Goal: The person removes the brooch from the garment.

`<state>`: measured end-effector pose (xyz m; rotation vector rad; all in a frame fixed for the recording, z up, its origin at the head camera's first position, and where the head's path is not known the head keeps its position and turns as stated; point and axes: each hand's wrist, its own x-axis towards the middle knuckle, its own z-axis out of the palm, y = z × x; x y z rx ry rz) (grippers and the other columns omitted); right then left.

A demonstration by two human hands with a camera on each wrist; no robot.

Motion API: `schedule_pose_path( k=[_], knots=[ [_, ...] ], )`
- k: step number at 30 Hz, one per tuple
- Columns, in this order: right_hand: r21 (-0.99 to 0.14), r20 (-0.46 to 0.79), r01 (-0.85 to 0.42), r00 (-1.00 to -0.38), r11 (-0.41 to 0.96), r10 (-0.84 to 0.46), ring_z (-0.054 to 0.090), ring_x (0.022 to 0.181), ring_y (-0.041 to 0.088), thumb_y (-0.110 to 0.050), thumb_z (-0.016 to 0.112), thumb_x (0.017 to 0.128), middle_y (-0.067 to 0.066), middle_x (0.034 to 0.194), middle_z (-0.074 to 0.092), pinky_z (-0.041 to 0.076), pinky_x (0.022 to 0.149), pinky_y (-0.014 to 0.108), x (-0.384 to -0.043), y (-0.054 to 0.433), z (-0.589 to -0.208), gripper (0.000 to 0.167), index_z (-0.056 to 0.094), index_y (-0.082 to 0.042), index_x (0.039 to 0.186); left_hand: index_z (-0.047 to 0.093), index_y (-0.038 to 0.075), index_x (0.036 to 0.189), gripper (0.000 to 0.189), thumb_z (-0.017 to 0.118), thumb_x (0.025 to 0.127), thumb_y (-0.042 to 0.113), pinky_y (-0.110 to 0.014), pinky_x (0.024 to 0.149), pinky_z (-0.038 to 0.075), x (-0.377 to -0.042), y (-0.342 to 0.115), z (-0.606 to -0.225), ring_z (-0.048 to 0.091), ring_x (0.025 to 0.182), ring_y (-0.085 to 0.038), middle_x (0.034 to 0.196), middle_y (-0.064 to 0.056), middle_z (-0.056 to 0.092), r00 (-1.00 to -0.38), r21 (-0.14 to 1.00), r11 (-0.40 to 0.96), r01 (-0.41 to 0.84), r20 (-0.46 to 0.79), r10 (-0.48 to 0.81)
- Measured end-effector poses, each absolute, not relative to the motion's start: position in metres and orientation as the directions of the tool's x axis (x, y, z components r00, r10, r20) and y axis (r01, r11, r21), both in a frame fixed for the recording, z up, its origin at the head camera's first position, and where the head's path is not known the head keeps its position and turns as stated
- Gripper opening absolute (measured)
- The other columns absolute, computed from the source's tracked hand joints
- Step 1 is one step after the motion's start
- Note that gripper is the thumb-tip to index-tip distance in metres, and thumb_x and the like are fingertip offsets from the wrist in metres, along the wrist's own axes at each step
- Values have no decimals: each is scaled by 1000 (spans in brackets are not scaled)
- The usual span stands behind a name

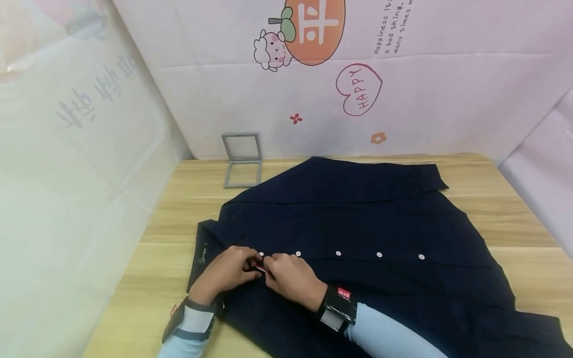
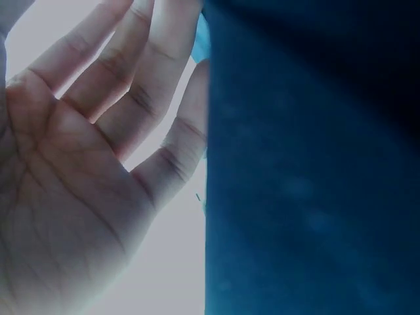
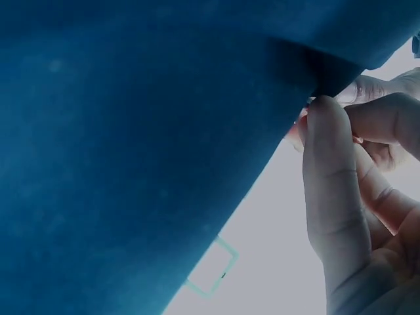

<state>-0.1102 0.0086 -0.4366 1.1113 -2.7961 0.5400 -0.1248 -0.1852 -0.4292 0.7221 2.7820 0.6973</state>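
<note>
Left hand (image 1: pixel 229 268) and right hand (image 1: pixel 293 278) both pinch navy shirt (image 1: pixel 358 223), fingertips meeting just beside white buttons (image 1: pixel 298 254); exact fingertip hold partly hidden, hard to make out.

The head view's bottom edge crops the navy shirt (image 1: pixel 367 226); fingers (image 1: pixel 270 263) partly hide it.

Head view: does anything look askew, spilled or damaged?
No spill or damage shows. The one oddity is the printed backdrop: its lettering, such as HAPPY, runs sideways. The navy shirt lies spread on the table, left hand and right hand at its front.
</note>
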Motion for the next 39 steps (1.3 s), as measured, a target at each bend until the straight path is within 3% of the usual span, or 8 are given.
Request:
schedule_pose_path(
  k=[39],
  knots=[
    [-324,188,-639,-766,698,-614,43,55,1,-17,68,90,-5,72,56,34,48,14,-113,22,-436,12,60,-15,80,72,12,99,21,80,81,20,-23,66,50,-124,-184,-433,59,75,-6,89,3,67,-863,441,789,429,-57,502]
  ],
)
